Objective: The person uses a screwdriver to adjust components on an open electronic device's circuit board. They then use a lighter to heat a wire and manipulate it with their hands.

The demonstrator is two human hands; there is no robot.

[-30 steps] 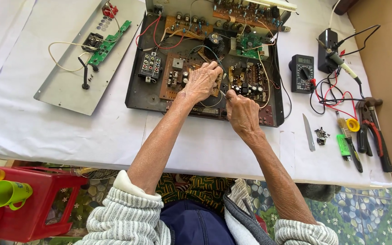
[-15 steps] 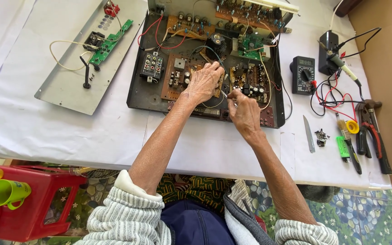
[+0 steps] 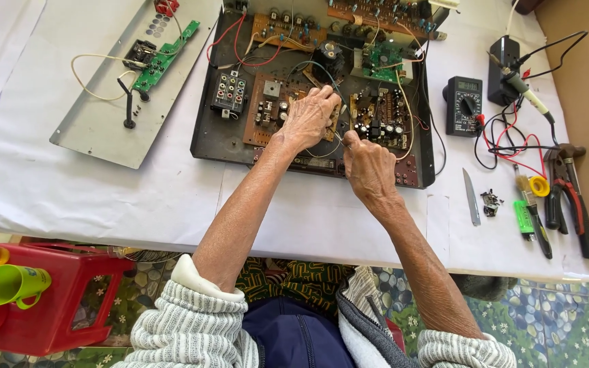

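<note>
Nearest the camera, two striped knit sleeves are pushed back from bare forearms that reach over the counter, which is covered in white sheeting.

The right hand is closed in a tight grip around a thin metal tool; only its slim tip shows past the thumb, pointing toward the boards. The left hand lies just beyond, fingers curled down and pressing on a brown circuit board; whether that grip pinches anything cannot be told. The two hands nearly touch.

Compared with half a second ago, both hands sit in almost the same spot, the right one drawn slightly closer to the left.

The boards lie inside an open black metal chassis, flat and shallow, crowded with capacitors and red and white wires. To the right are a dark multimeter, a small knife and red-handled pliers. Far left lies a grey metal panel.
</note>
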